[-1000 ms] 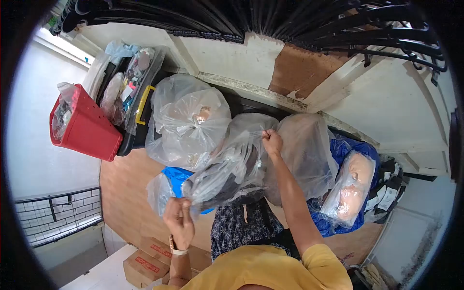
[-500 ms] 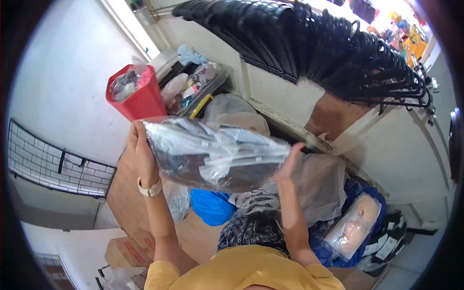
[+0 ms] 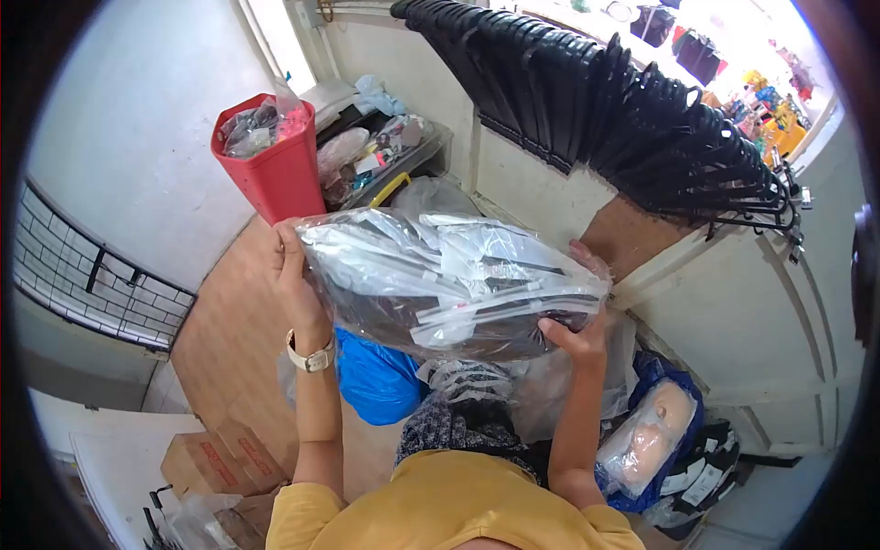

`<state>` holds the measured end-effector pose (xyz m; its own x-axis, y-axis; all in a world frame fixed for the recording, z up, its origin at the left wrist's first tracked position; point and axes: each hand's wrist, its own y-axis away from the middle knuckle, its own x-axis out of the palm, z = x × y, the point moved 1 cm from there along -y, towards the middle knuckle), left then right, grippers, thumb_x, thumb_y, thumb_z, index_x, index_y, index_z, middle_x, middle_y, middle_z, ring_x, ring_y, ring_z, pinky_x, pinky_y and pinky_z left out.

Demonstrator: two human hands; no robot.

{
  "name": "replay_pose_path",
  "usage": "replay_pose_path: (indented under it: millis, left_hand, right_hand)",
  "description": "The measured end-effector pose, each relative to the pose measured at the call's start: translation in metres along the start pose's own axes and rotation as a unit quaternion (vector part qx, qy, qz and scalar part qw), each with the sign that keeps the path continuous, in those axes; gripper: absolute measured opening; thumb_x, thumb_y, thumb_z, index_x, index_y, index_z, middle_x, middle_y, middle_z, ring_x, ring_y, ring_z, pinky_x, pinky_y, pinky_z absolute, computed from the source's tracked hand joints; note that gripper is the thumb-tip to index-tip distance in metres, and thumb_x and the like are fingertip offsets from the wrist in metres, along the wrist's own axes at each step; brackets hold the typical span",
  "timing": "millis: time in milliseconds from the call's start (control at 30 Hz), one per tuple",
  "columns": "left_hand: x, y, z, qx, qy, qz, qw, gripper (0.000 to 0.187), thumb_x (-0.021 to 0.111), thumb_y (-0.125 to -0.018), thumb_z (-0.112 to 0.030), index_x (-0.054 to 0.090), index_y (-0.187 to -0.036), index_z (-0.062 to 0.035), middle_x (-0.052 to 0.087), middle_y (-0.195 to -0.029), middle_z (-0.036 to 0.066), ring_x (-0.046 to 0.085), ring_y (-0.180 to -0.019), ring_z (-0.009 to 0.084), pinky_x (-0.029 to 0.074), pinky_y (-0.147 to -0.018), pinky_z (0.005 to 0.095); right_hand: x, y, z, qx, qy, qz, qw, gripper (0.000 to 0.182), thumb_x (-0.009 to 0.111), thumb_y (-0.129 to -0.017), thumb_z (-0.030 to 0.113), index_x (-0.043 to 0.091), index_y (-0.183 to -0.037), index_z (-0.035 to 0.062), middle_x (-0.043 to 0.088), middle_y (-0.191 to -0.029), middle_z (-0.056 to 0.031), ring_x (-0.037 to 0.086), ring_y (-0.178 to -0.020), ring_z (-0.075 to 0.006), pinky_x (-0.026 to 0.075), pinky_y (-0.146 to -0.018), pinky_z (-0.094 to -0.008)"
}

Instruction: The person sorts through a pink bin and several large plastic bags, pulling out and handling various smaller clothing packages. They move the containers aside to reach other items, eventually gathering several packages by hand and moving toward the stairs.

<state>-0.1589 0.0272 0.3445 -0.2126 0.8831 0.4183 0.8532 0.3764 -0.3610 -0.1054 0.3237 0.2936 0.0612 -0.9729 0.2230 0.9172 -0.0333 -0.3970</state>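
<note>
A large clear plastic package (image 3: 458, 280) with dark and white contents spans the space between my two hands, raised in front of my body. My left hand (image 3: 295, 275), below which a white watch shows, grips its left end. At the right end my right hand (image 3: 582, 330) is closed on the plastic, its thumb on the near face and its fingers partly seen through the film. Under the package sits a blue bag (image 3: 376, 376).
Black hangers (image 3: 587, 101) hang in a long row at the upper right. A red bin (image 3: 275, 165) and a crate (image 3: 403, 165) of packets stand behind. Cardboard boxes (image 3: 211, 463) lie at lower left, a wrapped skin-toned item (image 3: 655, 431) at lower right.
The package has moved right and appears larger, with more of its white contents showing. My right hand has shifted right, and its thumb now lies over the package. The camera view has also shifted.
</note>
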Motion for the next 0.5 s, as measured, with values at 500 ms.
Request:
replay_pose_path:
  millis: [500]
  left_hand:
    - [0.078,0.04,0.099,-0.159,-0.119,0.263,0.944,0.031,0.046,-0.089,-0.025,0.05,-0.108,-0.0012,0.053,-0.095,0.005,0.049,-0.08,0.0089,0.04,-0.071,0.0217]
  right_hand:
    - [-0.075,0.157,0.016,0.176,0.176,-0.354,0.901,0.055,0.064,-0.077,0.031,0.043,-0.113,-0.0058,0.054,-0.099,-0.0099,0.049,-0.093,-0.0175,0.038,-0.082,-0.0299]
